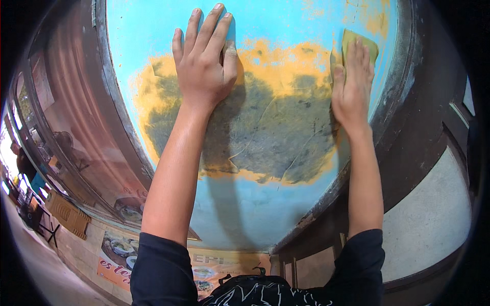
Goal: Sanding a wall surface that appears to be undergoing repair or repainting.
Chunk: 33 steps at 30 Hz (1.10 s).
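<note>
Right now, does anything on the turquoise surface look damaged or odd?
Yes: a large dark grey patch with a ragged orange border breaks up the middle of the turquoise surface. The patch also looks cracked or creased in places.

Left of your left fingers (192,31), reddish-brown fabric curtains (76,86) are hanging; farther down-left, tan slatted furniture (66,214) is standing near white daylight (6,145).
</note>
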Motion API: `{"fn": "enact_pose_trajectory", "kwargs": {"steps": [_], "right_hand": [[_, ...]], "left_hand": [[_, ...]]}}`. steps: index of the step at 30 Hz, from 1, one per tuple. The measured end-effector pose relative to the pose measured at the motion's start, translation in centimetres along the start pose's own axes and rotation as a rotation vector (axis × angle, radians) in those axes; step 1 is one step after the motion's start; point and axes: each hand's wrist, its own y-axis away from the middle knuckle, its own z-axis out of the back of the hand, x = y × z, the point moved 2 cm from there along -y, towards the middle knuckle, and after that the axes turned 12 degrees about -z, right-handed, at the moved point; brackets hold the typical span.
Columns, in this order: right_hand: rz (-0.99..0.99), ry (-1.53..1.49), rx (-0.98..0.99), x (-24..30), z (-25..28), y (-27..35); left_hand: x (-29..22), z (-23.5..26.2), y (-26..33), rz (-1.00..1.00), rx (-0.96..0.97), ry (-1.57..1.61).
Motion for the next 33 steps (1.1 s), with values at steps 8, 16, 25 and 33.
{"fn": "enact_pose_trajectory", "kwargs": {"steps": [8, 16, 25, 33], "right_hand": [[-0.001, -0.029, -0.082, -1.3, -0.2, -3.2], [0.014, -0.010, 0.012, 0.2, 0.4, -0.4], [0.043, -0.054, -0.064, -1.1, 0.7, -2.0], [0.036, -0.025, 0.022, -1.4, 1.4, -2.2]], "left_hand": [[-0.2, -0.3, -0.3, 0.004, 0.005, 0.000], [0.5, 0.9, -0.1, 0.011, 0.010, -0.012], [0.3, 1.1, -0.3, 0.015, 0.008, -0.006], [0.4, 1.5, 0.0, 0.005, 0.003, -0.022]]}}
